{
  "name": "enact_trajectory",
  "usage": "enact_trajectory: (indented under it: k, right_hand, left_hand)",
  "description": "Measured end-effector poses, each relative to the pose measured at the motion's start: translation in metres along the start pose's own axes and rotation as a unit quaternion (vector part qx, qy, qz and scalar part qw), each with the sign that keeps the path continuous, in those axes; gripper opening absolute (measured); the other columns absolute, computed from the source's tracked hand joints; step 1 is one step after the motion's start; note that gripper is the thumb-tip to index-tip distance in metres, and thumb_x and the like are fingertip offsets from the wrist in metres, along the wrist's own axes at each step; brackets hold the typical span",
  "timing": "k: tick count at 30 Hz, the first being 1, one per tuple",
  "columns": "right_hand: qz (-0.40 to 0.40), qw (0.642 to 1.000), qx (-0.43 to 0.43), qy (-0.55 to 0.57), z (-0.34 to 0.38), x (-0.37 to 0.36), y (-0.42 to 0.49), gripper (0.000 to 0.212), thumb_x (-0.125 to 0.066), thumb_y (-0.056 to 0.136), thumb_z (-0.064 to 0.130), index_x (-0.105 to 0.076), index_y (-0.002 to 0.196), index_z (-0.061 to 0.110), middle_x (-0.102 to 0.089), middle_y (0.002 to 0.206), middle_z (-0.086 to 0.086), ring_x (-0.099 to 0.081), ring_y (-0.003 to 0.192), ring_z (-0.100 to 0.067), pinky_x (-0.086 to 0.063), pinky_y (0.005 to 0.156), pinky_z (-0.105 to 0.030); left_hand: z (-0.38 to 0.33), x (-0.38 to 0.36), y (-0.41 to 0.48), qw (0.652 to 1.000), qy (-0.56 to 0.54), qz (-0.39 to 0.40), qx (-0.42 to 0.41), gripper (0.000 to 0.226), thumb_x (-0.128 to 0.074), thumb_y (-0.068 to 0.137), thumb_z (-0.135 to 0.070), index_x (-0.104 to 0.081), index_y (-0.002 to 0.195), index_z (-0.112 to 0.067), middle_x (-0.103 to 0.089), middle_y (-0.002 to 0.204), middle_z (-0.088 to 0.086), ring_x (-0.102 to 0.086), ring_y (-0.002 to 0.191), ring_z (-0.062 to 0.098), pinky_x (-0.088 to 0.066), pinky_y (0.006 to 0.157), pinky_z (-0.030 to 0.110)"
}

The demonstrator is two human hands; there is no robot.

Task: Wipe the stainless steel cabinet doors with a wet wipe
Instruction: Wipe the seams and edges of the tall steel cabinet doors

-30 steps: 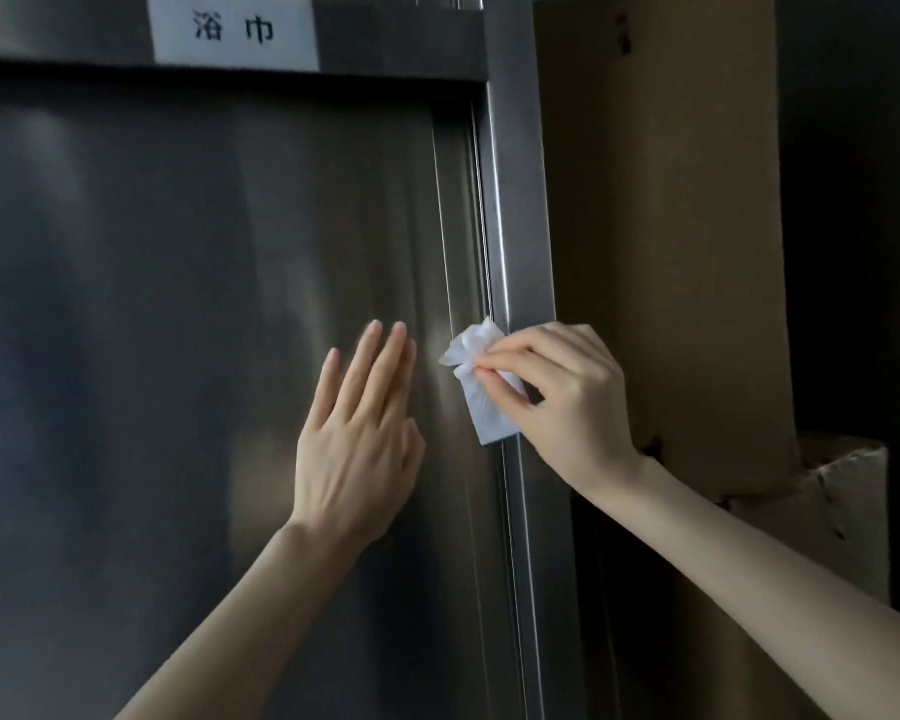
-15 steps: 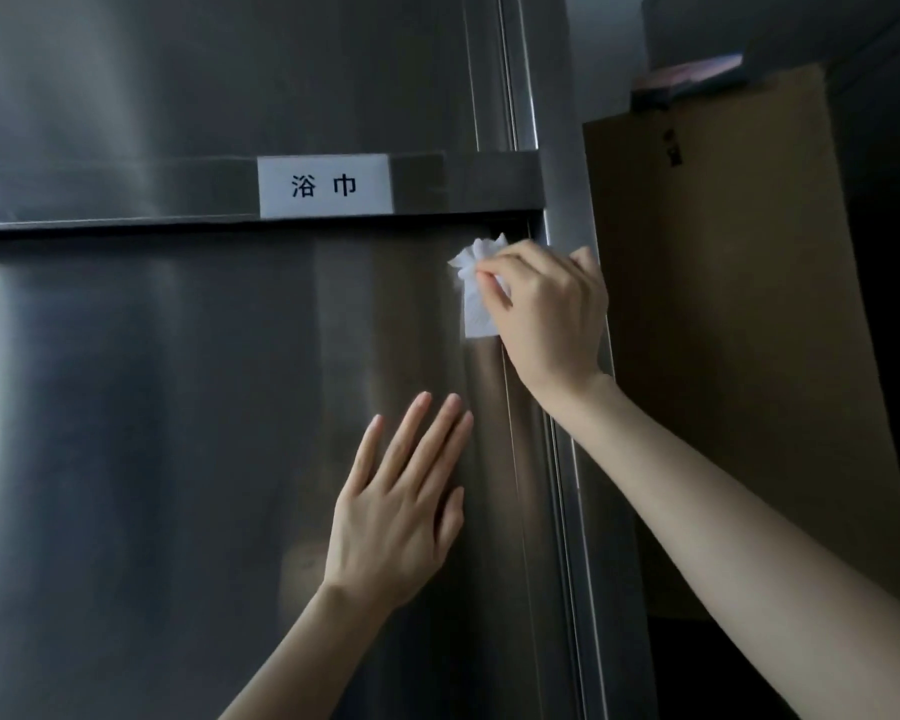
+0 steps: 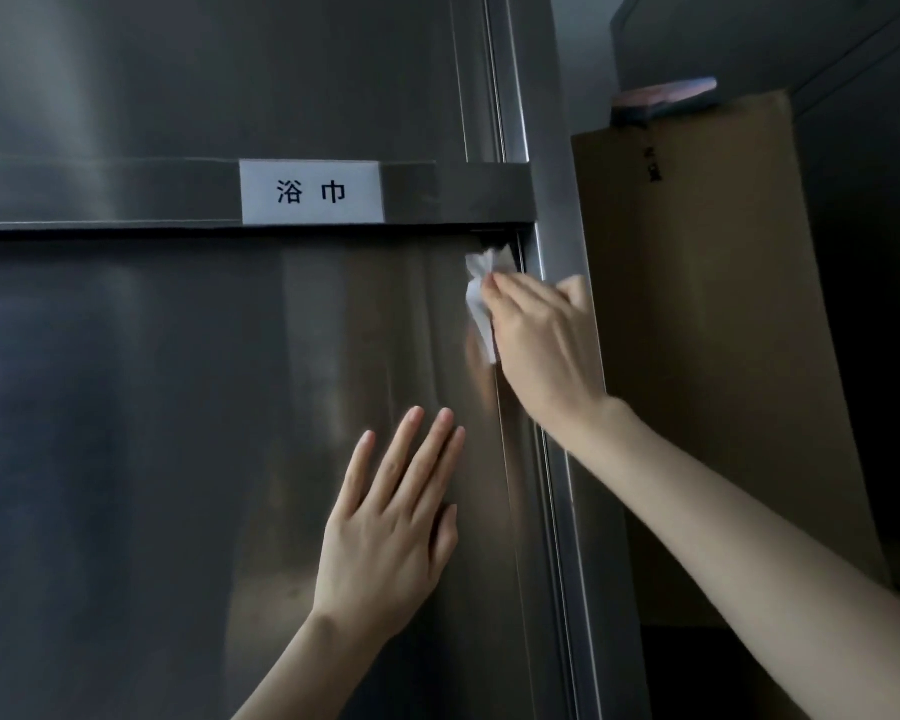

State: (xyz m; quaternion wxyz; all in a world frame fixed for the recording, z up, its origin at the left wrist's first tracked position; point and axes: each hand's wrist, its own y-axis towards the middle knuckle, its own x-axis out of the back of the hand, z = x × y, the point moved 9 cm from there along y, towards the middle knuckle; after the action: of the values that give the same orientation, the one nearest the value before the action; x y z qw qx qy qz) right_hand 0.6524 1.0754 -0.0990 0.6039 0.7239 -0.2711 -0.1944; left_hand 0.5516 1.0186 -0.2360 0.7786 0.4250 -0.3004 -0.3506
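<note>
R hand (image 3: 536,340) is up at the top-R corner of the lower cabinet door (image 3: 178,459). Back of hand faces the cam, wrist bent, forearm coming in from the lower-R edge of view and rising to the L. Its fingers curl over a white wet wipe (image 3: 478,298) & hold it vs the steel. The wipe is crumpled and sticks out past the fingertips to the L & up, its top just under the horizontal rail (image 3: 126,194) btwn the doors, right beside the door's R edge. Hand is a bit blurred, so thumb position can't be made out. L hand (image 3: 391,532) lies lower on the same door, palm flat to the metal. Its fingers are straight, slightly fanned, pointing up-R, thumb alongside on the R; it holds nothing. L forearm comes up from bottom centre. The 2 hands are apart, L below & to the L of R. The rail carries a white label (image 3: 311,192) w/ two dark characters, and the upper door (image 3: 230,70) sits above it. R of the cabinet's vertical frame post (image 3: 536,122) stands a tall brown cardboard box (image 3: 697,330) w/ a flat pinkish item (image 3: 666,93) on top, unclear what.
</note>
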Motion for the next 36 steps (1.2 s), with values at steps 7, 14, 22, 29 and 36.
enact_trajectory:
  k: [7,14,22,29,36]
  right_hand:
    - [-0.045,0.998,-0.021,0.043,-0.009,0.021,0.021,0.010,-0.066,0.081,0.002,-0.074,0.081,0.008,-0.072,0.074,-0.008,-0.062,0.067,-0.025,-0.017,0.067,-0.027]
    - [-0.019,1.000,0.021,0.007,-0.010,0.026,0.042,0.008,-0.069,0.083,0.011,-0.073,0.077,0.008,-0.071,0.071,-0.007,-0.044,0.067,-0.020,-0.016,0.066,-0.023]
    - [0.055,0.997,0.041,-0.033,-0.011,0.001,0.021,0.024,-0.047,0.098,0.015,-0.066,0.113,0.011,-0.061,0.124,0.000,-0.051,0.119,-0.016,-0.022,0.100,-0.021]
    - [0.099,0.978,0.096,-0.159,-0.013,-0.003,0.045,0.038,-0.024,0.104,0.022,-0.060,0.116,0.020,-0.057,0.119,0.009,-0.045,0.110,-0.010,-0.015,0.084,-0.026]
    - [0.176,0.961,0.163,-0.141,-0.001,0.006,0.020,0.026,-0.045,0.099,0.018,-0.068,0.094,0.010,-0.065,0.097,0.000,-0.056,0.095,-0.021,-0.021,0.082,-0.022]
  left_hand:
    - [-0.003,0.004,0.001,1.000,-0.009,-0.006,0.009,0.058,-0.038,0.094,-0.027,-0.036,0.149,-0.010,-0.029,0.158,0.004,-0.027,0.146,0.024,-0.025,0.114,0.051]
    - [-0.001,0.009,0.005,0.999,-0.044,-0.004,0.003,0.057,-0.040,0.091,-0.025,-0.043,0.146,-0.012,-0.032,0.157,0.001,-0.027,0.146,0.023,-0.024,0.116,0.050]
    - [0.027,0.021,0.040,0.997,-0.058,-0.037,0.028,0.059,-0.049,0.087,-0.021,-0.043,0.145,-0.008,-0.034,0.155,0.004,-0.028,0.145,0.024,-0.023,0.116,0.051]
    - [0.037,0.026,0.062,0.997,-0.052,-0.062,0.007,0.053,-0.038,0.092,-0.023,-0.048,0.143,-0.012,-0.038,0.153,0.003,-0.031,0.144,0.023,-0.024,0.117,0.051]
    - [0.039,0.025,0.059,0.995,-0.048,-0.089,-0.005,0.052,-0.036,0.096,-0.025,-0.045,0.145,-0.012,-0.038,0.154,0.005,-0.031,0.144,0.024,-0.023,0.117,0.049]
